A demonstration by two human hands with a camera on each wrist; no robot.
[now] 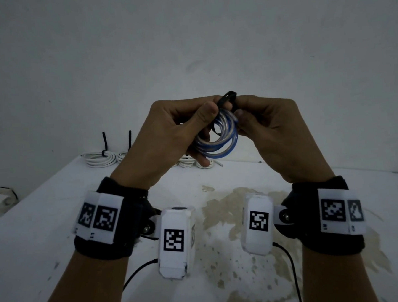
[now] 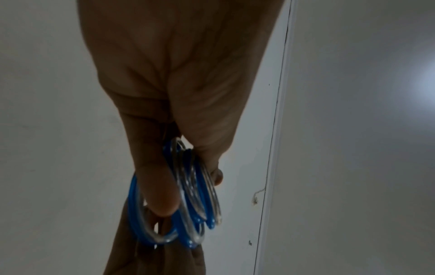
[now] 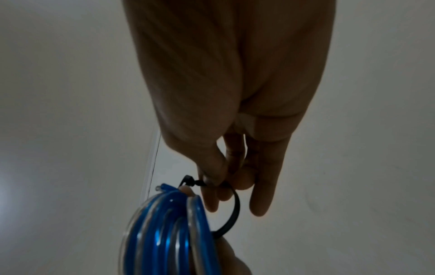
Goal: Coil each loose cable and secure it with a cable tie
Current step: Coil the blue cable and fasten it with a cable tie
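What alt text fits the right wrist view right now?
The right hand pinches a black cable tie looped around a coiled blue and clear cable, against a plain pale wall.

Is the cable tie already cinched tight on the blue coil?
No, the black cable tie forms a loose loop beside the blue coil.

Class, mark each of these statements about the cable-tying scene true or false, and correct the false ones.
1. The left hand holds a coil of blue and clear cable. True.
2. The right hand rests flat on the table. False: it is raised, pinching a black cable tie.
3. The tie is drawn tight around the coil. False: it forms a loose loop.
4. White coils already bound with black ties lie at the table's far edge. True.
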